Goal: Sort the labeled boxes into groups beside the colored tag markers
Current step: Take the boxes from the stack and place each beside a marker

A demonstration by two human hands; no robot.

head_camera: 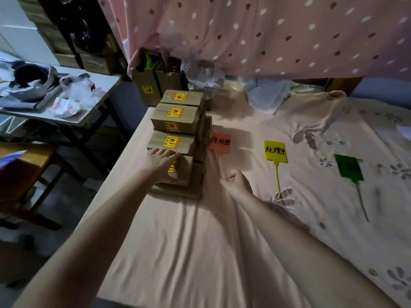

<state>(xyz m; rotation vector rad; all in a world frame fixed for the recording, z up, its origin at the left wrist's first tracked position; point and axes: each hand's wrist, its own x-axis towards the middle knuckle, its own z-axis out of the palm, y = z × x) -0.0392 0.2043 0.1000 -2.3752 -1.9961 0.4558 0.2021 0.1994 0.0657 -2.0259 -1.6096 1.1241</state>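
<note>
Matt brown cardboard boxes (178, 138) bear glossy yellow stickers (171, 141); the bedsheet (200, 241) is soft wrinkled cloth; tags (275, 150) look plastic.

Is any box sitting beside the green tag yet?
No. The green tag lies alone on the bedsheet, and all the boxes stay stacked at the left by the red tag.

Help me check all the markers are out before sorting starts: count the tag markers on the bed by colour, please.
Red tag marker: 1
Yellow tag marker: 1
Green tag marker: 1
Total: 3
</note>
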